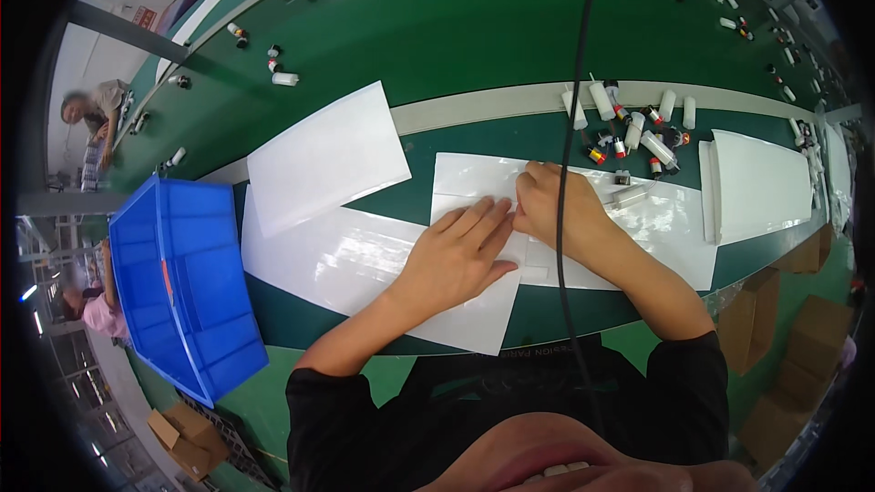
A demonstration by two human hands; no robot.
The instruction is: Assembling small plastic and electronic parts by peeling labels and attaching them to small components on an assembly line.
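Observation:
My left hand (460, 251) lies flat with its fingers stretched out over glossy white sheets, where two of them meet. Just right of its fingertips, my right hand (553, 207) is curled closed against the glossy white sheet (670, 251). Whatever its fingers pinch is hidden beneath them. A second white sheet (310, 260) extends left under my left hand. Beside my right wrist, a clear tube-shaped part (631, 194) rests on the right sheet, with a small dark-capped piece (622, 179) just behind it.
White cylinders with red, yellow and black parts form a pile (633, 128) behind my right hand. A white sheet stack (761, 187) lies right, another sheet (328, 159) left. A blue bin (196, 282) stands far left. A black cable (567, 282) crosses the view. More parts dot the green belt (437, 27).

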